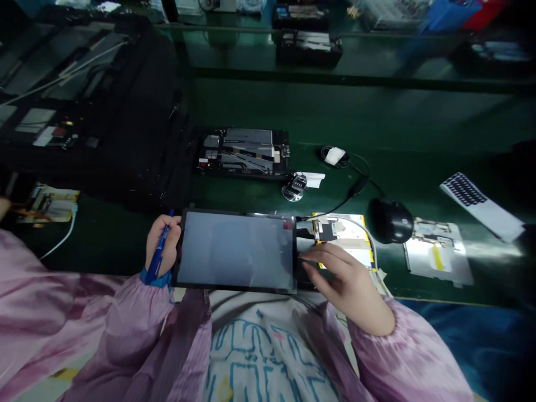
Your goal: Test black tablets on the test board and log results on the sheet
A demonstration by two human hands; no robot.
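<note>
A dark tablet (237, 250) with a blank grey screen lies at the near edge of the green table (397, 128), just in front of my body. My left hand (162, 243) is closed at the tablet's left edge and grips a blue pen (159, 252) that points down along my wrist. My right hand (341, 276) rests at the tablet's right edge, fingers bent and pressed on that edge, beside a yellow-bordered board (347, 237) with a cable plugged in.
An opened tablet back (243, 152) lies further away in the middle. A small metal counter (294, 186), a black mouse (391, 220), a silver plate (438, 251) and a white keypad strip (481, 205) sit to the right. Black trays (75, 111) are stacked at left.
</note>
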